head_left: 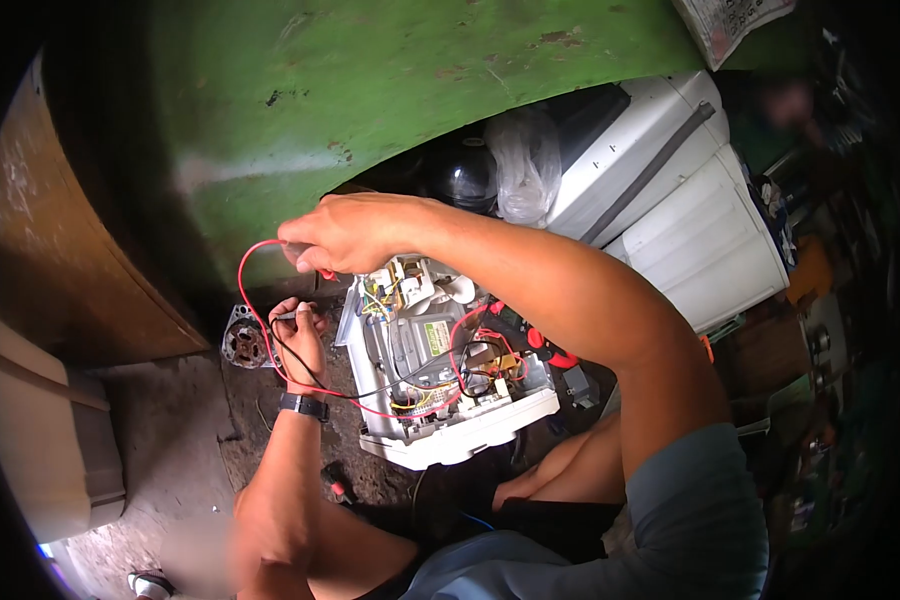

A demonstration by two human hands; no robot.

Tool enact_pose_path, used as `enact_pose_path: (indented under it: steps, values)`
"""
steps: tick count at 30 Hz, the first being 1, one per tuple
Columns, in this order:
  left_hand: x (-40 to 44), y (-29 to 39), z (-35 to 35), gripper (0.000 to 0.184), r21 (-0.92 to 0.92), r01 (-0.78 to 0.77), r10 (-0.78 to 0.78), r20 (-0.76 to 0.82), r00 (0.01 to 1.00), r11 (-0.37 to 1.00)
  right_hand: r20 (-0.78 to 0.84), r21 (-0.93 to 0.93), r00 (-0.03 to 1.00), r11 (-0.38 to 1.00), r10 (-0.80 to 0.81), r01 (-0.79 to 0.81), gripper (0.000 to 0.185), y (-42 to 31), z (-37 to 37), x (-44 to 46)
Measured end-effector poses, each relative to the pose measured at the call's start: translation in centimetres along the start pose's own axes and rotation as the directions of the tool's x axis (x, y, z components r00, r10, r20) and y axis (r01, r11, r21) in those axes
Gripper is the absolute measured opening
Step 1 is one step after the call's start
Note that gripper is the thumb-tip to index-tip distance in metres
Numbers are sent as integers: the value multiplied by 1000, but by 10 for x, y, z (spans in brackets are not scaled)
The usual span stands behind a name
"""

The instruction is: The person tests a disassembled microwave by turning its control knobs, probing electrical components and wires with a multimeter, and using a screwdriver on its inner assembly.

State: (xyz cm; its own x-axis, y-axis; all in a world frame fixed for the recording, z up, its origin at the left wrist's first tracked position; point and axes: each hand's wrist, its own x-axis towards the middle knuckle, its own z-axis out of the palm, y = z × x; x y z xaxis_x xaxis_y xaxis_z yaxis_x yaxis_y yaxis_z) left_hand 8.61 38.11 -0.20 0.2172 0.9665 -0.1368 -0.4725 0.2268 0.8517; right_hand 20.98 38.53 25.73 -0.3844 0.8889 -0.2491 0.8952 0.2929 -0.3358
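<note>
An opened white appliance [455,437] lies on the ground before me, its wiring and boards exposed and a label on the metal part in its middle. Above its upper left corner, my right hand [345,232] is closed around a test probe, from which a red lead [242,265] loops down. Lower and to the left, my left hand [300,338], with a watch on the wrist, pinches a probe on a black lead [292,352]. Both leads cross the appliance toward a red and black multimeter [535,338], partly hidden by my right arm. The probe tips are hard to make out.
A round metal part [247,338] lies left of my left hand. A green panel [270,120] spans the far side, with a clear plastic bag [525,165] and white casings [690,230] at right. A red-tipped tool [337,487] is near my leg; a beige container [45,430] stands left.
</note>
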Motion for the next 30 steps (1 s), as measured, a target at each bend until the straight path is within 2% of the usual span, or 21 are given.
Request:
enact_pose_path:
  steps: [5, 8, 9, 10, 11, 13, 14, 16, 18, 20, 21, 24, 29, 30]
  values:
    - [-3, 6, -2, 22, -11, 5, -5, 1, 1000, 1000, -31, -10, 1000, 1000, -6, 5, 21, -10, -7, -26]
    - [-6, 12, -5, 24, 40, -9, 9, -10, 1000, 999, -127, 37, 992, 999, -1, 6, 25, -16, -11, -54]
    - [-6, 15, -6, 24, 88, -28, 28, 2, 1000, 996, -174, -20, 983, 998, -57, 54, 26, -17, -12, -67]
    - [-7, 18, -7, 23, 134, -47, 46, 12, 999, 990, -187, -27, 982, 999, -31, 27, 28, -23, -13, -83]
    - [-9, 21, -7, 23, 121, -88, 83, 41, 996, 989, -240, -75, 968, 996, -71, 54, 27, -25, -10, -99]
    - [-10, 20, -9, 23, 111, -171, 161, 99, 982, 979, -343, 49, 939, 999, 2, 15, 20, -43, -4, -137]
    - [-9, 17, -11, 24, 117, -215, 201, 126, 972, 969, -279, 80, 956, 994, 91, -72, 18, -55, -5, -157]
    - [-19, 37, -8, 24, 262, -295, 252, 185, 950, 919, -317, 270, 917, 950, 241, -156, 15, -69, 14, -196]
    - [-23, 47, -9, 27, 365, -344, 295, 184, 938, 865, -313, 501, 871, 845, 379, -188, 13, -76, 42, -235]
    - [-26, 58, -10, 26, 462, -477, 416, 235, 879, 747, -256, 684, 838, 703, 482, -196, 12, -76, 79, -273]
    - [-24, 55, -12, 27, 437, -453, 392, 227, 892, 777, -233, 743, 828, 642, 511, -187, 12, -76, 95, -287]
    - [-41, 84, -3, 32, 288, -224, 166, 213, 963, 931, -185, 784, 871, 603, 456, -149, 14, -76, 117, -320]
    - [-59, 103, 2, 34, 108, -182, 140, 320, 937, 977, -184, 762, 884, 630, 430, -148, 16, -76, 129, -357]
    - [-63, 107, 3, 33, 97, -192, 148, 342, 928, 977, -176, 824, 873, 553, 454, -121, 16, -76, 134, -362]
